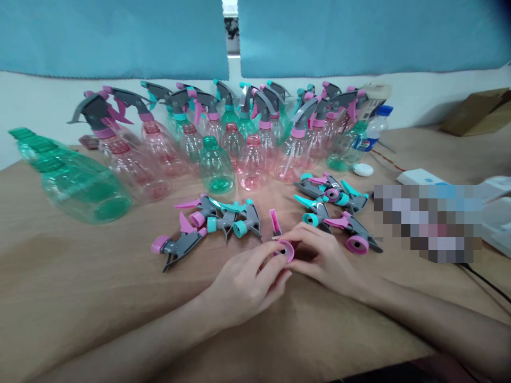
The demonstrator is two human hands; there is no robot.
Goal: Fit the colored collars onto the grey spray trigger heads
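Observation:
Both hands meet at a pink and grey trigger spray head [288,252], whose round collar faces me and whose pink trigger points away. My left hand [249,279] is closed at the collar, fingertips pressed against its rim and opening; whether they also pinch something small I cannot make out. My right hand [325,255] grips the collar's other side between thumb and fingers. Much of the grey body is hidden by the hands. Left of them lie a pink spray head [179,247] and a teal one [245,218]. On the right, another pink spray head [355,234] lies near my right hand.
Behind stand several pink and green bottles, some topped with spray heads, including an open green bottle [216,167] and an open pink bottle [253,165]. Green bottles [80,183] lean at left. A water bottle [377,127], a white oval object [363,169] and a cardboard box [477,113] are at right.

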